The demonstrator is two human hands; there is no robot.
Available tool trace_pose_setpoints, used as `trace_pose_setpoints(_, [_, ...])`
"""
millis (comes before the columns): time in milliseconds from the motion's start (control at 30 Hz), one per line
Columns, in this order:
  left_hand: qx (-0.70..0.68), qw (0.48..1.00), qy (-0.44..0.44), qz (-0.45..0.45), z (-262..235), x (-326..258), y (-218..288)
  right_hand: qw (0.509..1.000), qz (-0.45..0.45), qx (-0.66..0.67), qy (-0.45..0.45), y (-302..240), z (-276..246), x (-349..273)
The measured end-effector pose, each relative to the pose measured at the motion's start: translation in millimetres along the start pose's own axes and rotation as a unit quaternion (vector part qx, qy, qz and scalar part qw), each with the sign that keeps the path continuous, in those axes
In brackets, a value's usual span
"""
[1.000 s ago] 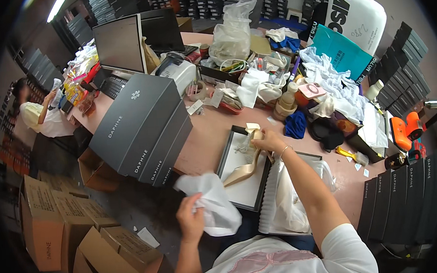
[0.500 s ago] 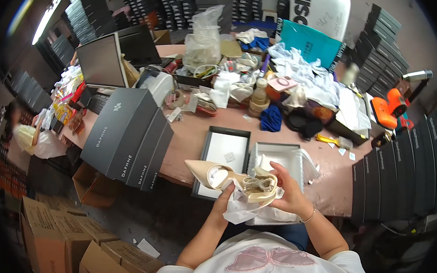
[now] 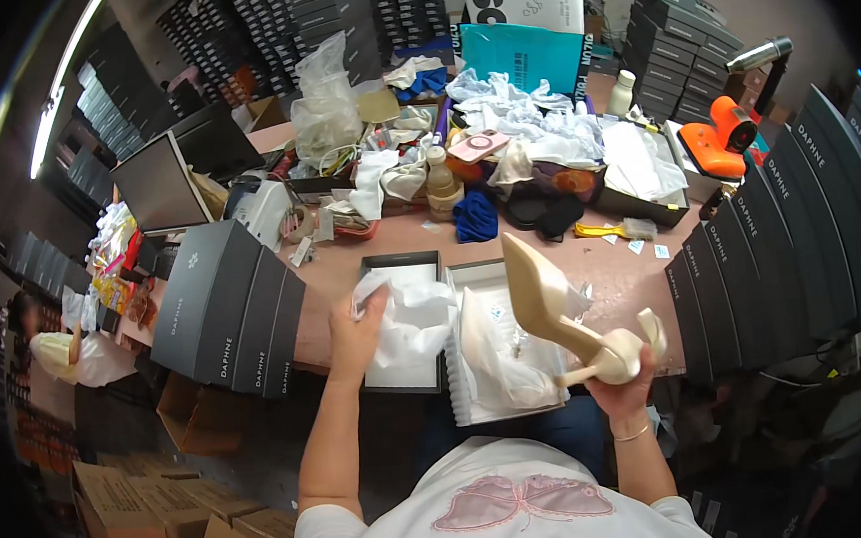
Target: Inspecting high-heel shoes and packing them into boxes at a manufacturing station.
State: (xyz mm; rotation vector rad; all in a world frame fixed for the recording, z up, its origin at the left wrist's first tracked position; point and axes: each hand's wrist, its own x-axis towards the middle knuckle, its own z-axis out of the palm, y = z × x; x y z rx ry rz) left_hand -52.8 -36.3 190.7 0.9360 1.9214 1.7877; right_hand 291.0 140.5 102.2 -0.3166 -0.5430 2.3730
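Note:
A beige high-heeled shoe [image 3: 572,329] with a pointed toe is held up by its heel end in my right hand [image 3: 627,387], sole turned partly toward me. The fingers of that hand are closed round it. My left hand [image 3: 357,331] pinches a crumpled sheet of white tissue paper [image 3: 409,320], which hangs over a dark, white-lined box lid [image 3: 398,377]. Between my hands stands an open shoe box [image 3: 466,405] with white paper [image 3: 495,354] inside; whether a second shoe lies under it is hard to see.
Grey shoe boxes stand in a stack at left [image 3: 227,326] and a row at right [image 3: 784,247]. Behind the open box lie a blue cloth [image 3: 475,217], a yellow-handled brush [image 3: 615,229] and heaped white paper [image 3: 520,116]. An orange tool [image 3: 719,143] stands at far right.
My hands have moved apart. The shoe has gone from between both hands to the right hand alone, toe now up; the left hand has carried the tissue paper left, over the lid.

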Motion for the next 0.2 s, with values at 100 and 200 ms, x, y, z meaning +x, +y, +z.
trace_pose_setpoints(100, [0.263, 0.953, -0.01, 0.152, 19.7, 16.9, 11.5, 0.996, 0.035, -0.043, -0.066, -16.3, 9.4, -21.7])
trace_pose_setpoints(200, [0.243, 0.961, -0.001, 0.128, 41.1, 21.0, -0.8, 0.964, 0.042, -0.186, -0.183, -29.5, 30.6, -20.5])
